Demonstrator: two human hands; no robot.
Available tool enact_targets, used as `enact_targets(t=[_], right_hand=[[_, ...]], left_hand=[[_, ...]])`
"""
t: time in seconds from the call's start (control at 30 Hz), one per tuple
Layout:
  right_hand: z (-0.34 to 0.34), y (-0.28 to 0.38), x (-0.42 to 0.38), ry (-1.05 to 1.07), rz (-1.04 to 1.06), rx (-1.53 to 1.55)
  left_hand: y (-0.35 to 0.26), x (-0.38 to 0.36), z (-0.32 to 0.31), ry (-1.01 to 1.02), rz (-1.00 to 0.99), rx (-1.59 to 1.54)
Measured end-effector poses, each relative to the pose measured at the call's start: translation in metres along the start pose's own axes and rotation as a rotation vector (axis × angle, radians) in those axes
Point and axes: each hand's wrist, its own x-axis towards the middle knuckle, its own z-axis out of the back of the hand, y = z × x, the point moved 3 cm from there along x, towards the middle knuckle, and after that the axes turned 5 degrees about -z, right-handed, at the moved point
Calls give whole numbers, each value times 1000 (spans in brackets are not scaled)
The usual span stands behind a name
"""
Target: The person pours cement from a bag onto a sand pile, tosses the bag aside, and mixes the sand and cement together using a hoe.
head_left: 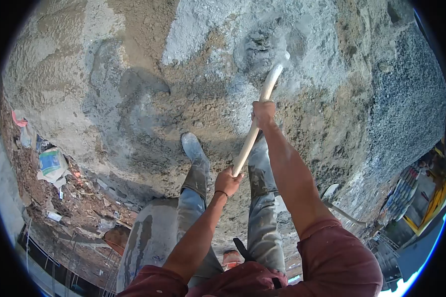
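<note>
Along its near half, a pale curved wooden handle (251, 138) is clamped in the left hand (228, 180); farther up, in the closed right hand (264, 114). Its far end is backed by pale grey powder (309, 29), attachment indiscernible. Rightward, dark grey gravel (406, 84) is piled.

The bare right hand (264, 113) was clenched with curled fingers, its right arm (297, 183) stretched well forward, nearly straight. The bare left hand (229, 181), wearing a thin dark wristband (221, 192), was likewise clenched, held closer in.
</note>
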Motion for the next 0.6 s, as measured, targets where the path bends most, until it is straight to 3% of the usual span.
enact_targets(t=[0.13, 0.37, 0.47, 0.57, 0.6], right_hand=[[21, -60, -21, 55, -34, -63], [51, -196, -86, -2, -40, -190], [79, -108, -155, 116, 26, 16], [83, 41, -195, 108, 273, 17], [78, 77, -195, 119, 361, 46]], left_hand=[[15, -59, -39, -24, 113, -93], [54, -181, -71, -19, 332, 283], [50, -171, -68, -84, 208, 240], [-8, -82, -37, -104, -115, 61], [-34, -45, -20, -200, -231, 21]])
